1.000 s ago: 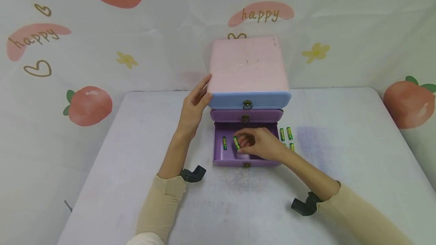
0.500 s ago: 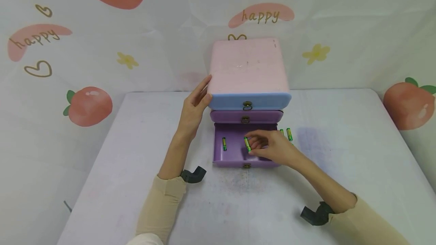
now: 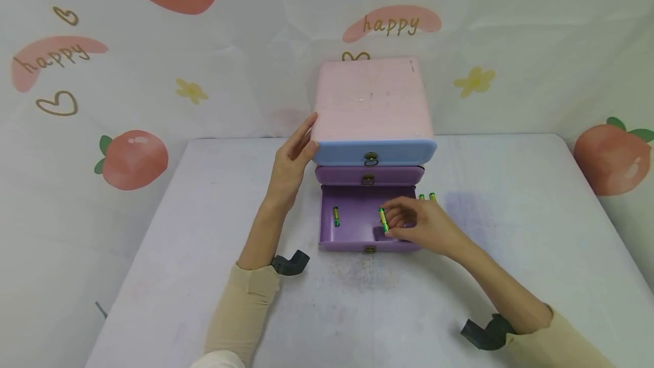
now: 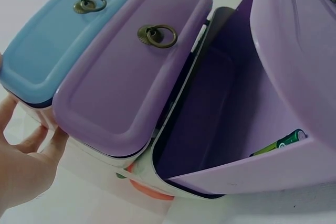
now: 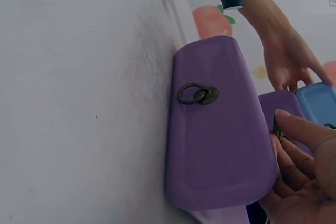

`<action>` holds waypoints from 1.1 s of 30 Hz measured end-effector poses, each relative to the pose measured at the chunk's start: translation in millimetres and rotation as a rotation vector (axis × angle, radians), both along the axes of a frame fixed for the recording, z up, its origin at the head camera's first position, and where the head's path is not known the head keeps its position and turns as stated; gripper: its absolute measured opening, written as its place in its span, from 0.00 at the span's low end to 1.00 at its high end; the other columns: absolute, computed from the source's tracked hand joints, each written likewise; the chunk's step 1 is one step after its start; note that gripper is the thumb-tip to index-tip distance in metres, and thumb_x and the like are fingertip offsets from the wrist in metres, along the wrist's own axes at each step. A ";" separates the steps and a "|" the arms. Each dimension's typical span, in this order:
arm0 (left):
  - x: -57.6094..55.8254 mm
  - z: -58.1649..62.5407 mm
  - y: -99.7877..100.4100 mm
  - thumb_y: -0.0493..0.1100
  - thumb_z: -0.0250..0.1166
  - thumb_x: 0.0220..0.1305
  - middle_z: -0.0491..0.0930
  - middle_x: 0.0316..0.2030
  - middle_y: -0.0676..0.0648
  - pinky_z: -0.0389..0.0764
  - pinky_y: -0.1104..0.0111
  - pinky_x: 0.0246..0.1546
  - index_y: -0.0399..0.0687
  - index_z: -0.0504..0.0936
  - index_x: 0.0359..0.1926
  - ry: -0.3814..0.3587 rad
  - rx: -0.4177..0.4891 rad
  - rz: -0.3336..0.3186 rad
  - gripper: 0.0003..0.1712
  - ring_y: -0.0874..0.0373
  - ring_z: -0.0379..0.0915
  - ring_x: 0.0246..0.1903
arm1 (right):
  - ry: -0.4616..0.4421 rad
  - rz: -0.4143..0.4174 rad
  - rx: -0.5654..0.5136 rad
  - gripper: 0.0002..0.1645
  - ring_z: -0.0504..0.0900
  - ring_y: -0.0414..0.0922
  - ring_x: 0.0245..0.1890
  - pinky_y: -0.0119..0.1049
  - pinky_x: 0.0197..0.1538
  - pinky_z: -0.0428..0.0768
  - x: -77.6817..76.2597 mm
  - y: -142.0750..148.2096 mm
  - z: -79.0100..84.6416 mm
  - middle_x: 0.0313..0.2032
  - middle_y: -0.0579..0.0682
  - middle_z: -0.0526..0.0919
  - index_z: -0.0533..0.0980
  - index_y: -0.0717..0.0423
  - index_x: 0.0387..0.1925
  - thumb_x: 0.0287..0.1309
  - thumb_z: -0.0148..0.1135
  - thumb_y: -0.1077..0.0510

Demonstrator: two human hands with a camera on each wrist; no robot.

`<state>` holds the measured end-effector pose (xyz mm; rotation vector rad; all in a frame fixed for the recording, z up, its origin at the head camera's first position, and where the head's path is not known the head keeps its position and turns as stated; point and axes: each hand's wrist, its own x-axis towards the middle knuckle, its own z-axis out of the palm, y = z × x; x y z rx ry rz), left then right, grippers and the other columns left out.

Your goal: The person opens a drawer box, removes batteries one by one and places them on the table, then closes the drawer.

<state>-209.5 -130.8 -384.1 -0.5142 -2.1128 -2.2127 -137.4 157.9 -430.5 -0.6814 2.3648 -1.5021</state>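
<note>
A small drawer chest [image 3: 375, 98] with a pink top stands at the back of the table, its purple bottom drawer [image 3: 352, 234] pulled out. My left hand [image 3: 288, 169] rests against the chest's left side, thumb by the front corner, fingers extended. Over the right half of the drawer, my right hand [image 3: 426, 223] pinches a green and yellow battery [image 3: 384, 220] between thumb and fingertips. Another battery [image 3: 336, 216] lies inside the drawer at the left; the left wrist view shows one battery [image 4: 286, 141] there too, partly behind the drawer wall.
Batteries [image 3: 432, 197] lie on the table right of the drawer, partly hidden by my right hand. Above the pulled-out drawer are a purple middle drawer [image 3: 347, 175] and a blue top drawer [image 3: 337, 153], both closed, with ring pulls. A patterned cloth [image 3: 245, 72] hangs behind.
My right hand has moved right across the drawer, carrying the pinched battery away from the one lying at the left. My left hand has stayed on the chest.
</note>
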 end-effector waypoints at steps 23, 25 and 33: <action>-0.2 -1.8 -0.7 0.59 0.62 0.68 0.60 0.73 0.56 0.58 0.57 0.71 0.57 0.65 0.74 0.015 0.011 -0.009 0.37 0.56 0.54 0.72 | 0.042 -0.076 -0.020 0.26 0.83 0.42 0.37 0.29 0.45 0.82 18.3 41.9 -3.4 0.35 0.48 0.83 0.78 0.61 0.52 0.51 0.76 0.64; -0.2 -2.0 -0.9 0.58 0.62 0.69 0.60 0.73 0.56 0.59 0.57 0.71 0.57 0.65 0.74 0.015 0.012 -0.009 0.36 0.57 0.54 0.73 | 0.047 -0.083 -0.014 0.26 0.83 0.42 0.36 0.28 0.45 0.82 19.9 43.7 -2.5 0.35 0.47 0.83 0.78 0.61 0.52 0.51 0.76 0.64; -1.0 -1.6 -0.2 0.62 0.63 0.66 0.61 0.73 0.56 0.58 0.58 0.71 0.57 0.66 0.74 0.008 0.017 -0.002 0.39 0.57 0.54 0.72 | 0.063 -0.092 -0.020 0.26 0.83 0.41 0.35 0.29 0.44 0.82 26.8 51.0 -2.7 0.35 0.48 0.84 0.78 0.64 0.52 0.49 0.76 0.67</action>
